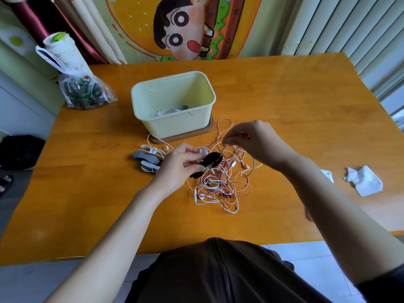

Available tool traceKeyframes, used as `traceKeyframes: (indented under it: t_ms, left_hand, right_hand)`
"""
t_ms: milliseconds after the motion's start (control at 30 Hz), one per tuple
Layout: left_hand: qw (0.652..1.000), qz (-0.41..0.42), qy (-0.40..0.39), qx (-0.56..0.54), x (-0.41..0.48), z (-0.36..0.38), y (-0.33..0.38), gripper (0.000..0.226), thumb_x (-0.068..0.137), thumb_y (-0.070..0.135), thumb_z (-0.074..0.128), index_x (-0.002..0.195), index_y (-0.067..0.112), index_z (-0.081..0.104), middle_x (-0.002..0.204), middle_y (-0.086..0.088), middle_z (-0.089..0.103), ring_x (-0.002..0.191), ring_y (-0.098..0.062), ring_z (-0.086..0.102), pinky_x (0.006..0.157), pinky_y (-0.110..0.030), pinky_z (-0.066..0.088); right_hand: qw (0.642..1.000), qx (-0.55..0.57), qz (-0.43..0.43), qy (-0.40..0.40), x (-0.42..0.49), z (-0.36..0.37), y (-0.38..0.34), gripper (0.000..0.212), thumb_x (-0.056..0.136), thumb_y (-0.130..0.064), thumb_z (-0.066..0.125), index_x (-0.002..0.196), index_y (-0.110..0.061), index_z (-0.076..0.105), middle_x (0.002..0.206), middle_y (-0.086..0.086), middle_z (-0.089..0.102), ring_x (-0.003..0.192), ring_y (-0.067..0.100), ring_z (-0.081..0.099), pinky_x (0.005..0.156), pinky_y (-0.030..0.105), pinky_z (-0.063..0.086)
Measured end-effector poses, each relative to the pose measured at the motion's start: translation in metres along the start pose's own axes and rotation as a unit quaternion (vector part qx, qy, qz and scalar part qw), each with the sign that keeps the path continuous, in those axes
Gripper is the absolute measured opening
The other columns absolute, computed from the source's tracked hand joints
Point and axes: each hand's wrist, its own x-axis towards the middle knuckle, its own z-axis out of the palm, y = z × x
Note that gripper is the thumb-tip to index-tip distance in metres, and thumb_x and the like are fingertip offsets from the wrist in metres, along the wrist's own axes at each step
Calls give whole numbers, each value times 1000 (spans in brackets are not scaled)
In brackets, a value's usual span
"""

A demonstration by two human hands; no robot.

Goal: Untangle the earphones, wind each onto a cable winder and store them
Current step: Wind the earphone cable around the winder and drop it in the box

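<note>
My left hand (178,164) grips a black cable winder (211,160) with some cable wound round its middle, above a tangle of pink, white and red earphone cables (220,184) on the wooden table (284,101). My right hand (251,141) pinches a thin cable that runs down to the winder. Spare grey and white winders (147,159) lie left of my left hand. A cream plastic bin (175,125) on a brown lid stands behind, with a few wound earphones inside.
A clear plastic bag (85,90) with dark items sits at the table's far left corner. A crumpled white tissue (364,180) and a small paper scrap lie at the right. Curtains and a cartoon wall hanging are behind the table.
</note>
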Motion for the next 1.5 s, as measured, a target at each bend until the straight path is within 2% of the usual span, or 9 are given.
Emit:
traceKeyframes:
  t_ms: [133, 400, 567, 800, 1000, 1133, 1200, 1333, 1500]
  left_hand:
    - [996, 25, -55, -66, -5, 1, 8, 43, 79, -6, 68, 120, 6, 61, 103, 9, 52, 94, 15, 55, 85, -7, 46]
    - [936, 42, -24, -349, -5, 1, 23, 38, 68, 27, 76, 105, 20, 74, 110, -4, 62, 105, -8, 60, 87, -21, 48]
    - [884, 17, 12, -467, -2, 2, 27, 31, 63, 29, 75, 94, 27, 78, 97, 7, 73, 97, -8, 66, 82, -21, 52]
    - [823, -23, 102, -559, 4, 3, 24, 39, 70, 24, 71, 108, 16, 71, 118, -7, 66, 110, -21, 63, 87, -28, 54]
    - [859, -70, 189, -472, 8, 8, 21, 25, 89, 9, 59, 113, 16, 64, 110, 0, 70, 105, -13, 65, 85, -23, 53]
    - [951, -22, 243, -188, 9, 8, 7, 31, 83, 6, 69, 113, 15, 68, 110, -2, 62, 93, 2, 63, 82, -12, 48]
    - [969, 4, 232, -88, 8, 9, 4, 37, 82, 2, 70, 118, 6, 65, 107, -1, 56, 89, 2, 59, 78, -5, 46]
    - [980, 4, 196, -41, 6, 4, -5, 41, 79, -2, 70, 120, -1, 62, 108, -4, 53, 89, 6, 54, 76, -2, 45]
    - [992, -6, 105, -70, -1, 9, -6, 42, 80, -5, 68, 121, 1, 61, 104, 1, 53, 94, -1, 56, 80, -4, 46]
  right_hand:
    - [997, 47, 19, 53, 1, 6, 5, 9, 86, -15, 67, 88, -14, 75, 80, -3, 70, 74, 9, 62, 68, 10, 41]
    - [967, 232, 85, 66, -6, 28, 10, 8, 86, -18, 67, 80, -13, 70, 61, 5, 60, 47, 0, 44, 49, 12, 36]
    - [942, 312, 114, 55, -14, 48, -1, 16, 90, -16, 62, 75, -16, 66, 49, -8, 51, 43, 1, 42, 47, 13, 36]
    - [930, 342, 125, 55, -18, 62, -14, 25, 94, -16, 56, 69, -12, 61, 42, -12, 48, 40, 2, 41, 44, 13, 34]
    - [954, 263, 129, 61, -23, 68, -15, 22, 92, -22, 59, 70, -20, 61, 52, -8, 52, 44, 3, 43, 48, 19, 39]
    - [970, 216, 105, 41, -24, 61, -22, 18, 92, -22, 59, 75, -19, 63, 53, -15, 53, 43, -2, 48, 46, 9, 33]
    - [978, 186, 97, 12, -22, 52, -21, 21, 92, -24, 59, 72, -20, 64, 56, -14, 55, 43, 1, 47, 46, 12, 33]
    - [978, 172, 104, -61, -16, 30, -15, 25, 90, -27, 62, 82, -4, 71, 62, 0, 59, 43, 3, 39, 44, 17, 32]
    - [992, 93, 88, -1, -2, 5, -5, 23, 89, -28, 63, 69, -18, 67, 50, -11, 56, 43, 3, 38, 44, 15, 27]
